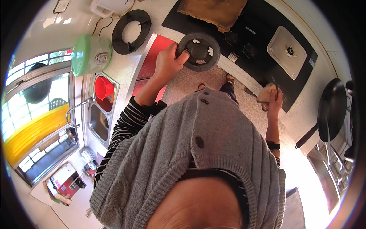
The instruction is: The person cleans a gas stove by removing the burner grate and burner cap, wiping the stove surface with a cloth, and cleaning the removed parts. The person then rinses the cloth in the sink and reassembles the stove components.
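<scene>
My left hand [171, 61] grips the near left rim of a round black burner part [200, 50], which is held up over the front edge of the counter. At the right, my right hand [274, 100] is closed around a tan cloth [266, 93] and a thin dark tool [275, 83], above the near right corner of the black glass gas hob [257, 61]. A square metal burner tray [288, 53] lies on the hob's right side. A brown, ragged-edged sheet [213, 11] covers part of its left side. Two dark control knobs sit between them.
A round black pan support [131, 32] lies on the counter at the upper left, beside a green and white rice cooker [91, 55]. A sink with a red basin [103, 87] stands at the left. A black frying pan [333, 110] is at the right. An open red drawer or cabinet is below.
</scene>
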### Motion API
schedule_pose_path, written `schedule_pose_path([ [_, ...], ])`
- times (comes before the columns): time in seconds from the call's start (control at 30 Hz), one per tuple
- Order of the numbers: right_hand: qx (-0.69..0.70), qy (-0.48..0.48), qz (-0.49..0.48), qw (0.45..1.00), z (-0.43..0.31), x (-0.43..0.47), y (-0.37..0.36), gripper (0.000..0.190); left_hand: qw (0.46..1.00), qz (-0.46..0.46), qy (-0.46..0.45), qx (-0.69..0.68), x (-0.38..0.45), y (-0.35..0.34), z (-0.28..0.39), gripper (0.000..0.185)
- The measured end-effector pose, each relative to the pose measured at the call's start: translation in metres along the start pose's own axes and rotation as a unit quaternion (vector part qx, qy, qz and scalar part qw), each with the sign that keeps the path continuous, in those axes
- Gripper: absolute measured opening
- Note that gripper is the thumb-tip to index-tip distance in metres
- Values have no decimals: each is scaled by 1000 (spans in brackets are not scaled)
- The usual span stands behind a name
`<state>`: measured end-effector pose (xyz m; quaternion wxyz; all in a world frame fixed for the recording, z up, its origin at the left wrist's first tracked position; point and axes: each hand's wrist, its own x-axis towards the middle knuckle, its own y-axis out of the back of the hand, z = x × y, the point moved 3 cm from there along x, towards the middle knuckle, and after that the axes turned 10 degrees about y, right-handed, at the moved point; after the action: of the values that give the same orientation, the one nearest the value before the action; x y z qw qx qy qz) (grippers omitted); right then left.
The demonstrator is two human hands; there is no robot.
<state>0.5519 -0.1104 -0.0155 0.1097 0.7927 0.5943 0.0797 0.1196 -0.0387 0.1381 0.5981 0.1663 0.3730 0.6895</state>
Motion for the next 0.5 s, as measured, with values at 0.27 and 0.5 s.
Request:
schedule_pose_path([
  [0.27,423,-189,-141,875,-87,18,-91,43,988,-13,-136,77,-12,-2,50,31],
  [0.5,520,-126,-144,832,-156,13,-150,39,979,-15,-170,116,-17,-10,71,35],
])
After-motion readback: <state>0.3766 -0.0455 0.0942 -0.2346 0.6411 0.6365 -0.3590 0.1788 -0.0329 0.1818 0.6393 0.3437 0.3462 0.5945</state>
